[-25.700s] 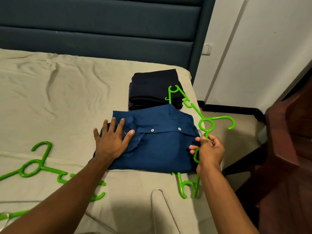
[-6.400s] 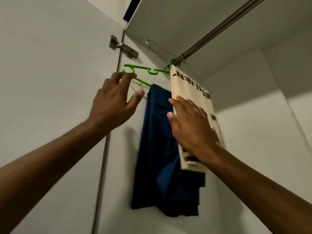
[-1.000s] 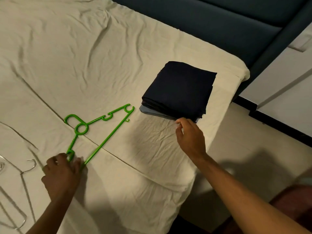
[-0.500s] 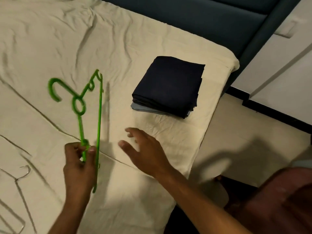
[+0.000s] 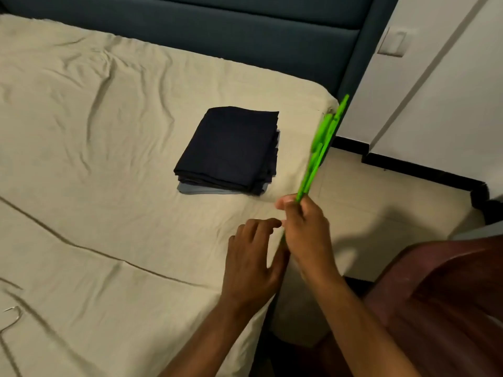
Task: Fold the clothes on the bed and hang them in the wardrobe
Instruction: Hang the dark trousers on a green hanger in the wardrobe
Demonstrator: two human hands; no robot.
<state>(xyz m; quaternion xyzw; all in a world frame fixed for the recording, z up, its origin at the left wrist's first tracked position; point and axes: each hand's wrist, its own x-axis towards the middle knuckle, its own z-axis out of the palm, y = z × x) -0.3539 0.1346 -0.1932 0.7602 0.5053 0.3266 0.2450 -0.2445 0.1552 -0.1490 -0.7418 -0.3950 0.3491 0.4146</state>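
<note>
A folded stack of dark navy clothes lies on the beige bed sheet near the bed's right edge, with a grey-blue garment at its bottom. My right hand grips the lower end of a green plastic hanger, seen edge-on and pointing up and away over the bed's edge. My left hand hovers just left of it above the sheet, fingers relaxed and holding nothing.
A thin wire hanger lies on the sheet at the far left. The dark teal headboard runs along the back. A dark red wooden piece of furniture stands at the lower right, with tiled floor between it and the bed.
The green hanger has passed from my left hand to my right hand and moved right, to the bed's edge. My left hand is now free. The view has shifted right.
</note>
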